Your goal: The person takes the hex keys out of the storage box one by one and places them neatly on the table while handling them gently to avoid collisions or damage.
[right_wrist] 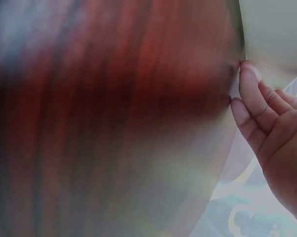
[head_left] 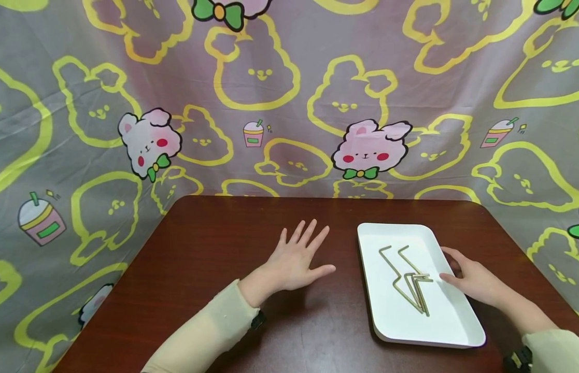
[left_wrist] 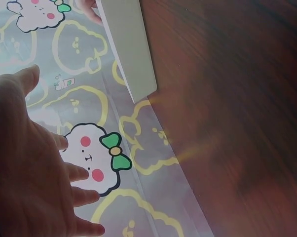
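Observation:
A white rectangular tray (head_left: 450,321) lies on the table at the right in the head view. Several thin, brass-coloured L-shaped rods (head_left: 412,290), which look like hex keys, are in it, most crossing one another near its middle. My right hand (head_left: 480,282) holds the tray's right rim, the thumb over the edge and the fingers along the outer side. Left of the tray, my left hand (head_left: 291,264) is palm down above the table with its fingers spread, holding nothing. The left wrist view shows that hand (left_wrist: 35,168) apart from the tray's side wall (left_wrist: 131,54).
The dark brown wooden table (head_left: 214,243) reaches back to a hanging cloth (head_left: 289,124) printed with yellow outlines and cartoon rabbits. This cloth also encloses the left and right sides. Both forearms come in from the front, each with a dark band at the wrist.

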{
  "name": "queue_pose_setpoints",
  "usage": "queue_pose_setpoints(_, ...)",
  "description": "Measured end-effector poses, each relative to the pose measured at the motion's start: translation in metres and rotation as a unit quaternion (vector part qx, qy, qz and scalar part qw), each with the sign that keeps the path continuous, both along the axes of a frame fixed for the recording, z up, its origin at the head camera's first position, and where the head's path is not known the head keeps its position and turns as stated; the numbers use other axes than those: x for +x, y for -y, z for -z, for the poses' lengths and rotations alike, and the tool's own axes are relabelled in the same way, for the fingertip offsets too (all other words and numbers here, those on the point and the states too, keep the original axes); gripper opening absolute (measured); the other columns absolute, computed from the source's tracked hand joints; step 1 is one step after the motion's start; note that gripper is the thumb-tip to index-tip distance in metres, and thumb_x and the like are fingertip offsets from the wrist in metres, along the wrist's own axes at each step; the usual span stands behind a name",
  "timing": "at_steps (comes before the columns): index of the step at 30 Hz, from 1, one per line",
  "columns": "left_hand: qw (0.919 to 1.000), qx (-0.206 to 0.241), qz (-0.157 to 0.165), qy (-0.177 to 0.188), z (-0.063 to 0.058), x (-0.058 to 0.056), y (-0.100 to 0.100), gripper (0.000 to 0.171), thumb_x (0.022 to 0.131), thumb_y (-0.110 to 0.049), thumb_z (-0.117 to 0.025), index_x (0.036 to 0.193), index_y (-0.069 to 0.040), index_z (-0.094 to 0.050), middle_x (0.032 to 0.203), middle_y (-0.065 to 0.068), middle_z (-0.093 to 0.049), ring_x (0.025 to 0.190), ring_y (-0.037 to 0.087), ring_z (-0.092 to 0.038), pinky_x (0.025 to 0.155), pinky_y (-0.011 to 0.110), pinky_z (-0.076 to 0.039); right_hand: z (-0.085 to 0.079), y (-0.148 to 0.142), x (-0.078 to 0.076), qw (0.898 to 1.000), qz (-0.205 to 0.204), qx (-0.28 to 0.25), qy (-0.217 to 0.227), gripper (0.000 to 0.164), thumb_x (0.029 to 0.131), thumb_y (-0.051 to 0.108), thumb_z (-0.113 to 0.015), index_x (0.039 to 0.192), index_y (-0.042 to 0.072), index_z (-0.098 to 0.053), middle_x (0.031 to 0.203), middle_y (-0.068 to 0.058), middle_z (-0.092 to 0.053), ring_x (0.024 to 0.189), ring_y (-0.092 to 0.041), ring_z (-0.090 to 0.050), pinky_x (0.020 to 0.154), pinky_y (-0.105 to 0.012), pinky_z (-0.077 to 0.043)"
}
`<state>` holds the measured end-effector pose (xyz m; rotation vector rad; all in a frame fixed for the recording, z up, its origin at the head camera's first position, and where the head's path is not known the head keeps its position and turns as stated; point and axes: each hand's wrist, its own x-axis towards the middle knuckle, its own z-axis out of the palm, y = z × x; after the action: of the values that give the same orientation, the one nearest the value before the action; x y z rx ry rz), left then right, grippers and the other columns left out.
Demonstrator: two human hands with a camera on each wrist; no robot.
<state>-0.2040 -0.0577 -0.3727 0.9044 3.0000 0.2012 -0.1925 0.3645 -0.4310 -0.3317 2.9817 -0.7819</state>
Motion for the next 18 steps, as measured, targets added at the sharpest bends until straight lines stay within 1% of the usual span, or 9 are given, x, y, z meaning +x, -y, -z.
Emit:
queue_pose_setpoints(3,1.0000,-0.001,0.000,0.001,0.0005,-0.0004,-0.0010,0.084,0.090,-0.076,-0.028,0.156,-0.032,0.002,0.162,0.003,0.003,0.147,0.029,0.000,0.110,0.062,-0.009,0.0011,-0.0007,0.0001,1.000,-0.001,-0.009,-0.001,0.069,0.087,0.013,-0.071,0.137,-0.014,-0.031,0.097,-0.020,-0.064,0.084,-0.029,-0.063,0.060,-0.034,-0.051)
queue_pose_setpoints(8,1.0000,-0.004,-0.001,0.002,0.0027,-0.0016,-0.0027,0.085,0.090,-0.077,-0.025,0.156,-0.032,0.003,0.162,0.003,0.003,0.147,0.029,0.000,0.110,0.062,-0.009,0.0025,-0.0020,0.0002,1.000,-0.002,-0.016,-0.003,0.069,0.087,0.012,-0.071,0.137,-0.013,-0.030,0.095,-0.019,-0.063,0.080,-0.029,-0.064,0.060,-0.037,-0.052)
queue_pose_setpoints(10,1.0000,-0.003,-0.001,0.002,0.0032,-0.0020,-0.0037,0.085,0.090,-0.077,-0.026,0.156,-0.032,0.001,0.162,0.003,0.003,0.147,0.029,0.000,0.110,0.062,-0.010,0.0029,-0.0023,0.0004,1.000,-0.003,-0.019,-0.003,0.069,0.087,0.012,-0.071,0.137,-0.013,-0.030,0.094,-0.019,-0.063,0.080,-0.029,-0.064,0.061,-0.037,-0.052)
queue_pose_setpoints(14,1.0000,0.007,0.001,0.006,0.0037,-0.0029,-0.0061,0.084,0.091,-0.073,-0.033,0.157,-0.031,-0.001,0.162,0.003,0.002,0.147,0.029,-0.001,0.110,0.063,-0.009,0.0036,-0.0026,0.0004,1.000,-0.002,-0.021,-0.004,0.067,0.087,0.011,-0.070,0.137,-0.012,-0.031,0.091,-0.016,-0.064,0.077,-0.026,-0.064,0.059,-0.034,-0.051)
queue_pose_setpoints(18,0.9999,0.008,0.001,0.011,0.0047,-0.0040,-0.0085,0.084,0.091,-0.074,-0.032,0.156,-0.033,0.002,0.162,0.003,0.002,0.147,0.029,-0.001,0.110,0.062,-0.009,0.0033,-0.0026,-0.0003,1.000,-0.001,-0.019,-0.006,0.066,0.088,0.011,-0.069,0.136,-0.012,-0.032,0.089,-0.012,-0.063,0.074,-0.021,-0.060,0.057,-0.031,-0.049)
